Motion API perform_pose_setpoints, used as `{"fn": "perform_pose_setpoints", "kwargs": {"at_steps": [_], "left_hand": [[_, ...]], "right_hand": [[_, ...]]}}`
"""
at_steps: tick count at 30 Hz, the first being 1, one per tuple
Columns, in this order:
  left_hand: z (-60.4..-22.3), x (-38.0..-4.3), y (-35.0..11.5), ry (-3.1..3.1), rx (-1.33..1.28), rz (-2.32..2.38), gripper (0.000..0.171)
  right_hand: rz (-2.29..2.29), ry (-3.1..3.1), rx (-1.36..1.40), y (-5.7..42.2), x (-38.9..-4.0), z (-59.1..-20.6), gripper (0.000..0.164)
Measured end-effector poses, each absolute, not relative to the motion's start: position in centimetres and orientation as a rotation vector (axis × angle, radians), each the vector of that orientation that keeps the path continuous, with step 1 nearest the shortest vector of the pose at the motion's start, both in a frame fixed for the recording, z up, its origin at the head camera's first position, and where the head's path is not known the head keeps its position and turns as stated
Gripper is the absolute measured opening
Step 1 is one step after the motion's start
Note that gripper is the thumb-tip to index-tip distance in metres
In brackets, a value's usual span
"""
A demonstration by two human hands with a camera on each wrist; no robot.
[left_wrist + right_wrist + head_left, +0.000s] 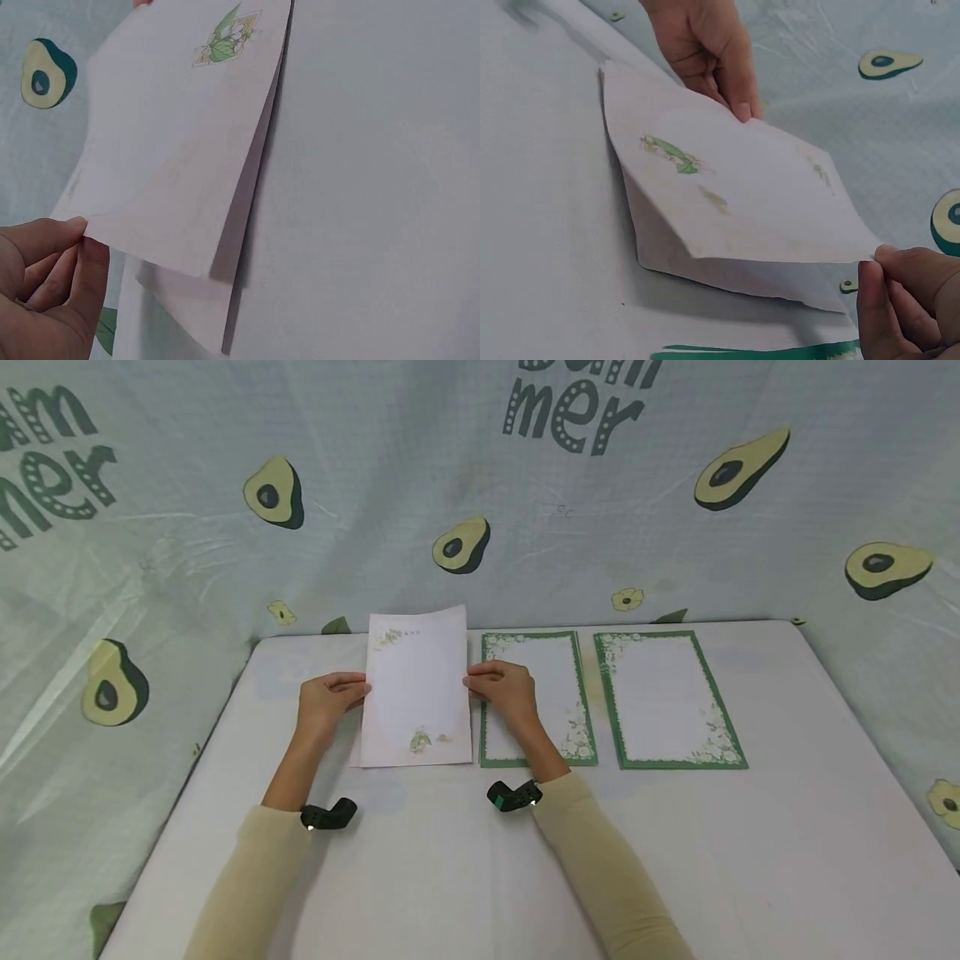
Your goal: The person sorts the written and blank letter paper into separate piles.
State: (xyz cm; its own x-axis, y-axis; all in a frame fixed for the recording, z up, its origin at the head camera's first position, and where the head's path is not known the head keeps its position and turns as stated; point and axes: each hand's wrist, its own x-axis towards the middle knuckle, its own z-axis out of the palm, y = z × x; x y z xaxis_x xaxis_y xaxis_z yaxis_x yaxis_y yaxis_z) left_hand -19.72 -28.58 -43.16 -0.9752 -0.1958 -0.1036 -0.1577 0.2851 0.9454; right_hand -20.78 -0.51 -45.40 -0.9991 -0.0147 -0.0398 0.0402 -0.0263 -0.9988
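A pale pinkish sheet of paper (416, 693) with small green leaf prints is held up between both hands. My left hand (327, 700) pinches its left edge between thumb and fingers. At the opposite edge, the thumb and fingers of my right hand (506, 692) pinch it the same way. In the left wrist view the sheet bows slightly, raised above another pale sheet (184, 300) lying on the table. The right wrist view also shows the gap between the held sheet (757, 187) and the lower sheet (660, 232).
Right of the held sheet lie green-bordered floral sheets (551, 664), partly covered by the right hand and wrist. Farther right is another green-bordered sheet (667, 702). A white cloth covers the table (420, 877); an avocado-print curtain (360, 552) hangs behind it.
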Motion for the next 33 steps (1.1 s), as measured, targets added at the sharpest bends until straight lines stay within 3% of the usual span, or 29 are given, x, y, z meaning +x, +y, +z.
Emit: {"fn": "perform_pose_setpoints", "kwargs": {"at_steps": [33], "left_hand": [[-45.5, -21.3, -31.2, -2.683, 0.199, -1.618, 0.030]], "right_hand": [[-1.909, 2.526, -0.030, -2.9, -21.0, -46.5, 0.009]]}}
